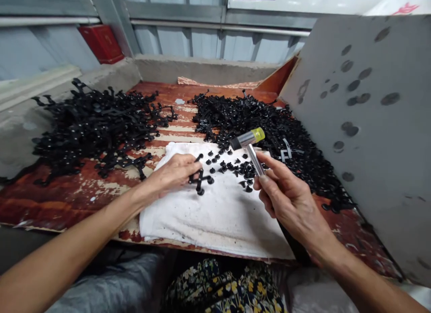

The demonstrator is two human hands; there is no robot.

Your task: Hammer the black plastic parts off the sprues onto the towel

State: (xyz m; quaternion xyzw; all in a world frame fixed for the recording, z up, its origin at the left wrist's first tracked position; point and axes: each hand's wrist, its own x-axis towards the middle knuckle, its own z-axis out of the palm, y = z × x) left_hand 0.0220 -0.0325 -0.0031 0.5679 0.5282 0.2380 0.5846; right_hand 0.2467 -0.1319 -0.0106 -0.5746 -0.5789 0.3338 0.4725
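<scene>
Corrugated metal sheeting (207, 43) backs the workplace above a low concrete ledge (161, 69), with a red box (101, 43) in the left corner. The wooden tabletop (81, 200) is reddish brown, its paint worn through to pale patches and streaks. On the right stands a grey panel (380, 147) marked with dark round spots.

The left hand (177, 171) is partly closed, thumb and fingers pinching a branched black fitting (199, 180) with round ends, held over the white cloth (215, 223) near its left side. The right hand (284, 191) is wrapped around the shaft of a two-faced mallet (247, 139), fingers curled and thumb laid along the metal; the head, black at one end and translucent yellow at the other, is raised above the cloth, and a dark grip runs down below the palm.

Small black mushroom-shaped pegs (248, 188) lie scattered on the cloth between the two hands, bunched more thickly near the mallet. A tangled heap of branched black pieces (90, 129) covers the left of the table; a broader mound of black parts (235, 115) spreads along the right, with a pale grey piece (286, 152) on it. Floral fabric (225, 290) shows below the table edge.
</scene>
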